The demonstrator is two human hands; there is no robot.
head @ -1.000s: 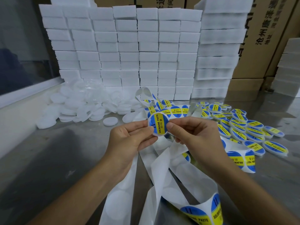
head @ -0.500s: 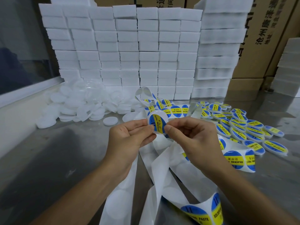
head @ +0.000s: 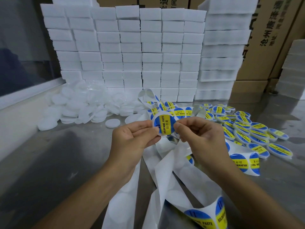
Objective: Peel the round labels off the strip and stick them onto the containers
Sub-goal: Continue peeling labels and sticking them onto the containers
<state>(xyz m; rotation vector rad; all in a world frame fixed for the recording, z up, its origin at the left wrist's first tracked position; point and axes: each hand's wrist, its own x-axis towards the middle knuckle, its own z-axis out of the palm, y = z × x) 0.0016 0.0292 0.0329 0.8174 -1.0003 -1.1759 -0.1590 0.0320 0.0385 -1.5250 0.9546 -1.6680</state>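
Dozens of labelled tubs [head: 257, 134] are piled on the right already, with plenty of blank ones [head: 79, 106] left by the wall. Left hand [head: 133, 139] and right hand [head: 199, 138] both pinch one tub [head: 164, 125], held up mid-table, label on, and the strip [head: 165, 164] lying below has more stickers left.

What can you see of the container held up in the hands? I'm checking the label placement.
The container is a small, flat, round white piece, plastic by its look, held upright above the metal table, face toward the camera. A blue round label with a yellow band reading SOLDERING PASTE covers its face. The left hand pinches its left edge, the right hand its right edge.
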